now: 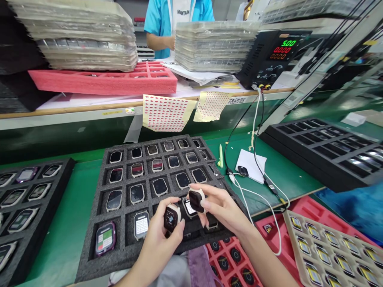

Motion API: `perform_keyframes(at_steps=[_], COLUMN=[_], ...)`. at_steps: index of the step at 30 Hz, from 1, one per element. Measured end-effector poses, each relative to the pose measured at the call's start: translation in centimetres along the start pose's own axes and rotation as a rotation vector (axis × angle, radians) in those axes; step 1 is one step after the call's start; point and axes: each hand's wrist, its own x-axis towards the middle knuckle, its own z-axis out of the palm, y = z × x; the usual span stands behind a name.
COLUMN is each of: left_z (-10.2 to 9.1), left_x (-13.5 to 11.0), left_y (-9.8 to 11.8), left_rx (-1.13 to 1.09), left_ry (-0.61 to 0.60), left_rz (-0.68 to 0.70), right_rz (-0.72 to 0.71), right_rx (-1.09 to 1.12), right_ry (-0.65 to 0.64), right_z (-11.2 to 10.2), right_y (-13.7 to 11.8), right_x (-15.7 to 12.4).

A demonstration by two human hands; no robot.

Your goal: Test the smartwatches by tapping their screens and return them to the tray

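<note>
My left hand (pixel 163 231) is closed round a smartwatch body (pixel 171 218) with a light case and a lit dark screen. In my right hand (pixel 220 203), fingers pinch a second smartwatch (pixel 196 200) by its edges, its screen dark. Both hands are over the front right part of a black foam tray (pixel 92 215), whose compartments hold rows of smartwatch bodies. Some of those screens are lit, such as the purple-cased watch (pixel 105 239) at the front left corner. My right hand partly covers a watch with a lit white screen (pixel 190 208) in the tray.
Another foam tray of watches (pixel 64 187) is at left. A black tray (pixel 317 159), cables (pixel 254 191) and a beige tray (pixel 295 243) lie at right. Behind, a shelf bears stacked plastic trays (pixel 89 36) and a power supply (pixel 273 59). A person in blue (pixel 163 24) stands beyond.
</note>
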Motion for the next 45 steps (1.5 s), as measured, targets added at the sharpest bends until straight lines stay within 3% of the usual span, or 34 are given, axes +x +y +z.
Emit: perform_keyframes(at_steps=[11,16,45], left_z=[-0.35,-0.40,-0.16], left_x=[-0.07,-0.05,-0.16], left_y=[0.45,0.46,0.58], left_rx=[0.196,0.203,0.124], left_ry=[-0.058,-0.089,-0.020], left_rz=[0.029,0.019,0.006], right_rz=[0.022,0.027,0.033], right_rx=[-0.062,-0.064,-0.115], right_ry=[0.047,0.068,0.110], right_z=[0.07,0.05,-0.17], right_y=[-0.28,-0.19,-0.09], right_x=[-0.13,-0.15,-0.30])
